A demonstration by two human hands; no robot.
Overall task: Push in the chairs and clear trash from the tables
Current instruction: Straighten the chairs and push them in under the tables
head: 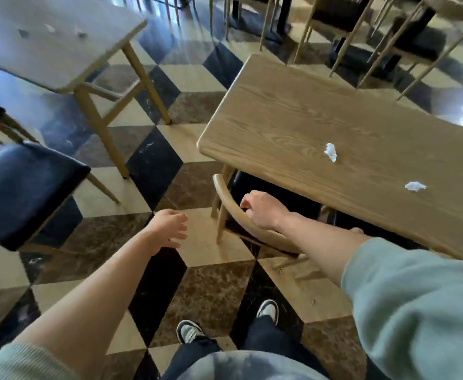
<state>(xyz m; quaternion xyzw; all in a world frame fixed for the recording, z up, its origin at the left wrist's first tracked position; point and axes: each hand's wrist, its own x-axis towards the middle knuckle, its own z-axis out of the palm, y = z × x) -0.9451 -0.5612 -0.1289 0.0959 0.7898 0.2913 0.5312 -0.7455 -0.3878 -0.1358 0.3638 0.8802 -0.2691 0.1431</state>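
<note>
Chair (233, 212) under right hand (263, 211), left hand (170, 229) beside

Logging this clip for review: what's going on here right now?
A person stands beside a wooden table in a room with a checkered floor. Their right hand grips the curved back of a chair whose seat is already mostly under the table. The left hand hangs open above the floor, holding nothing. Two crumpled tissues lie on that table, not yet picked up. Another table to the left also has small scraps on it.
</note>
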